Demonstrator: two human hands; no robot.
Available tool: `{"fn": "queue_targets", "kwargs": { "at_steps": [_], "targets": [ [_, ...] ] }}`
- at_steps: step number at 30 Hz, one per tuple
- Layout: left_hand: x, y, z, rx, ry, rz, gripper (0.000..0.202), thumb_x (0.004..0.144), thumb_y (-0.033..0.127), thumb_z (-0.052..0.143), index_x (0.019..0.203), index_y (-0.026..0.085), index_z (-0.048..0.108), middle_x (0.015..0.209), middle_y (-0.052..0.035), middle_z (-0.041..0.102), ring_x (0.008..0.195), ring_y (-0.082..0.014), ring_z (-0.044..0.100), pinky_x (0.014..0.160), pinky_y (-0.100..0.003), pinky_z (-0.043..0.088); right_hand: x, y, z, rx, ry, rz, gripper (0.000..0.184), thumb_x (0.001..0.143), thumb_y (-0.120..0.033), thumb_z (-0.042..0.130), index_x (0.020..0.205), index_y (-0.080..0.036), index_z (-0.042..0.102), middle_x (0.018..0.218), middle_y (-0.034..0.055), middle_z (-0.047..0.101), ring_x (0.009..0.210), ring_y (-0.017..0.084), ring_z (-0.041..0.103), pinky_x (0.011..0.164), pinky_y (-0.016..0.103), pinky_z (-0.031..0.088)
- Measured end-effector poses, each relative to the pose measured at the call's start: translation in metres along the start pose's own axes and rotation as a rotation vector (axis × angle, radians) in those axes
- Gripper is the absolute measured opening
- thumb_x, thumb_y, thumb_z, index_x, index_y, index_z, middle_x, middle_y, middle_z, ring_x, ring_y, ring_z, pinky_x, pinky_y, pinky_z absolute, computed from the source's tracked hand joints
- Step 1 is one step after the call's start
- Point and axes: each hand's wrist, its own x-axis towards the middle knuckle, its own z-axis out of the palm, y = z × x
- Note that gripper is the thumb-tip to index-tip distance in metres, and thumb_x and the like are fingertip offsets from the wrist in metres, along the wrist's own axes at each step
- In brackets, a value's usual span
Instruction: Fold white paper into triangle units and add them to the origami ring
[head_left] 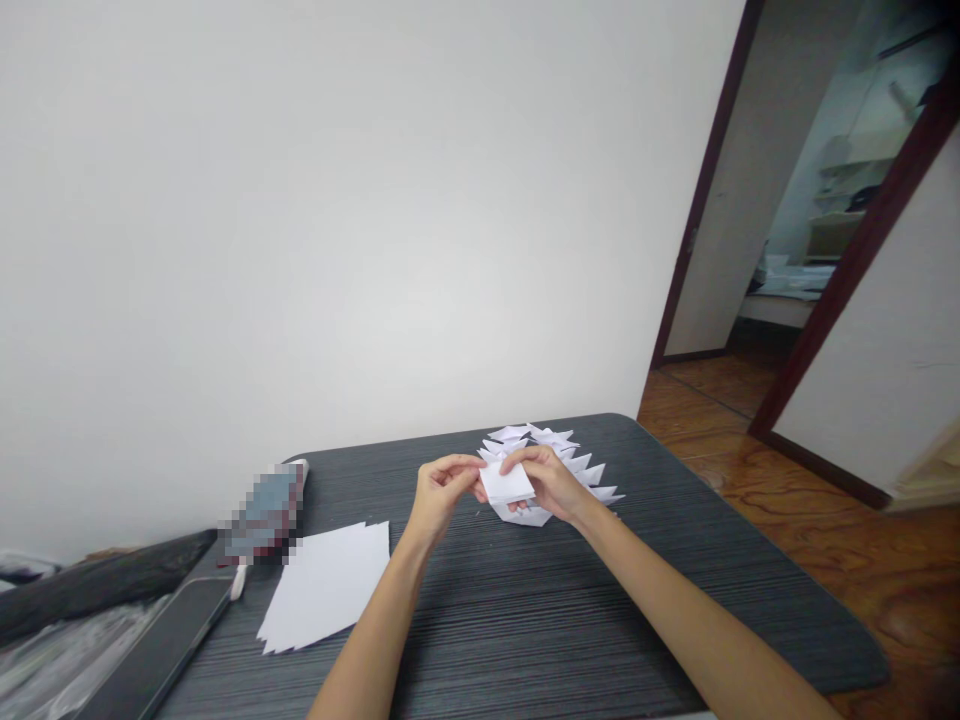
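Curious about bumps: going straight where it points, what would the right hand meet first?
Holding a small folded white paper rectangle, the right hand would probably meet the bare left hand first; depth is unclear.

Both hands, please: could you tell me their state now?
Left hand: closed, pinching the folded paper at its left edge.
Right hand: closed, holding the folded paper, thumb on top.

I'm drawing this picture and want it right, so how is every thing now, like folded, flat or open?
Left hand: pinching the small white paper's edge.
Right hand: gripping the paper, thumb on top.
Small white paper: folded, held up.
Pointed paper shapes: folded, on the table.
White sheets: flat, stacked unevenly.
Doorway: open.
Pixelated item: too blurred to tell.
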Motion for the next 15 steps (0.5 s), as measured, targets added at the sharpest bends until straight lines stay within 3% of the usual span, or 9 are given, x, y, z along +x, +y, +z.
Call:
{"fn": "queue_targets", "kwargs": {
  "at_steps": [7, 10, 15],
  "targets": [
    [0.001, 0.002, 0.004, 0.015, 0.047, -0.052, 0.020, 0.064, 0.030, 0.065, 0.070, 0.012, 0.062, 0.051, -0.0007, 0.059, 0.043, -0.0102, 0.052, 0.046, -0.023, 0.043, -0.001, 0.001, -0.001, -0.063, -0.013, -0.021, 0.012, 0.063, -0.025, 0.057, 0.064, -0.014, 0.060, 0.047, -0.0011, 0.057, 0.035, 0.010, 0.050, 0.033, 0.020, 0.040],
    [0.000, 0.004, 0.004, 0.095, 0.062, -0.062, 0.020, 0.063, 0.029, 0.065, 0.072, 0.012, 0.061, 0.051, 0.0007, 0.058, 0.042, -0.0090, 0.050, 0.044, -0.021, 0.042, -0.001, 0.000, -0.005, -0.111, -0.053, -0.026, 0.018, 0.066, -0.028, 0.054, 0.067, -0.012, 0.062, 0.055, 0.0017, 0.058, 0.045, 0.011, 0.053, 0.041, 0.023, 0.043],
    [-0.001, 0.002, 0.000, 0.374, 0.013, 0.057, 0.020, 0.071, 0.029, 0.058, 0.082, 0.012, 0.060, 0.056, 0.0000, 0.058, 0.048, -0.0103, 0.054, 0.050, -0.021, 0.044, 0.003, 0.000, -0.011, -0.468, -0.017, -0.068, 0.030, 0.072, -0.032, 0.054, 0.093, -0.012, 0.061, 0.076, 0.0045, 0.063, 0.064, 0.012, 0.056, 0.057, 0.023, 0.043]
  ]
}}
